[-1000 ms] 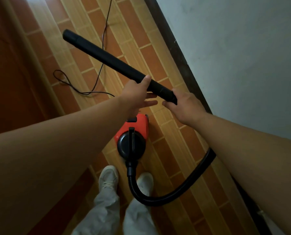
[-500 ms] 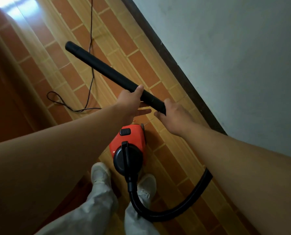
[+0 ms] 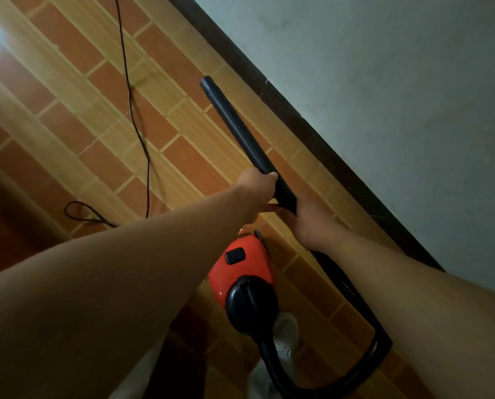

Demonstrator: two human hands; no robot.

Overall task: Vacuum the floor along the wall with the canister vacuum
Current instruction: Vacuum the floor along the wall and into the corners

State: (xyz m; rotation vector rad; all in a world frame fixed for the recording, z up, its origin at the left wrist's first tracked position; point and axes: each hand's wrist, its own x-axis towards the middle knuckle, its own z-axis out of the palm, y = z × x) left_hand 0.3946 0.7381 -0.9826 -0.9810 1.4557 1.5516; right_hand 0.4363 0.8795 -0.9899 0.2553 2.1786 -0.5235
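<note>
Two hands are on the wand (image 3: 240, 133), and that is about as far as the job looks to have got. The black tube slants away from you with its bare open tip aimed toward the dark skirting (image 3: 272, 90) at the foot of the wall (image 3: 384, 110). Whether the tip touches the floor (image 3: 67, 90) cannot be told from here. No strip along the wall reads as finished, so judge nearly all the sweeping as left to do.

Your left hand (image 3: 257, 191) grips the tube low down, fingers curled round it with the thumb on top. Your right hand (image 3: 308, 226) holds the very end just behind, where the ribbed hose (image 3: 380, 349) joins; its fingers wrap underneath, mostly hidden.

The hose loops back to the red canister (image 3: 240, 272), which sits on the floor just ahead of your shoe (image 3: 288, 326), near the wall. The power cord (image 3: 131, 90) trails off to the left, well apart from the wand.
</note>
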